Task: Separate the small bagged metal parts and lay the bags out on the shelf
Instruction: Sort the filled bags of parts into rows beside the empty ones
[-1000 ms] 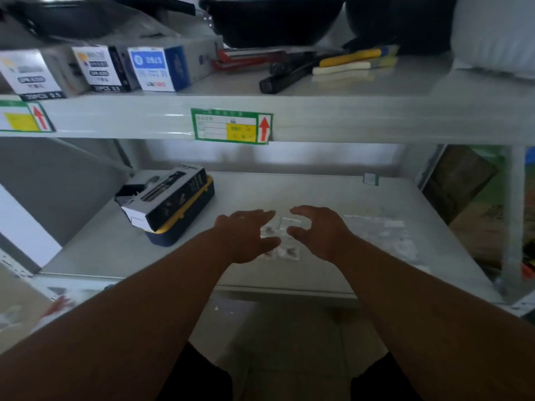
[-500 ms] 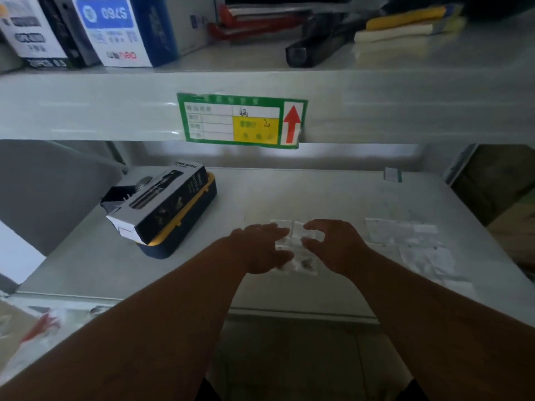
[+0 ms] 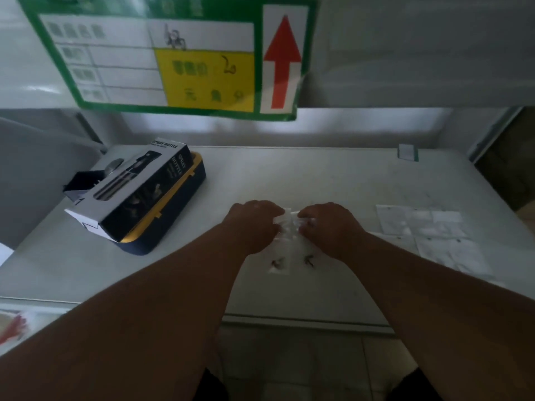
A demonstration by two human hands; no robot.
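Note:
A joined strip of small clear bags [image 3: 289, 250] with dark metal parts inside lies on the white shelf [image 3: 289, 180], in the middle near its front. My left hand [image 3: 253, 222] and my right hand [image 3: 328, 224] both pinch the strip's far end from either side, knuckles up, fingertips almost touching. Two metal parts show through the bags just below my hands. To the right, several separate clear bags [image 3: 428, 235] lie flat in rows on the shelf.
A black spray bottle box [image 3: 130, 192] rests on a navy and yellow case [image 3: 173, 215] at the shelf's left. The upper shelf's front beam with a green label [image 3: 173, 53] hangs close overhead. A small tag [image 3: 407, 152] sits at the back right. Tiled floor lies below.
My head has come closer and lower, so the upper shelf's contents have left the view. Both hands have closed in on the strip's far end and now pinch it.

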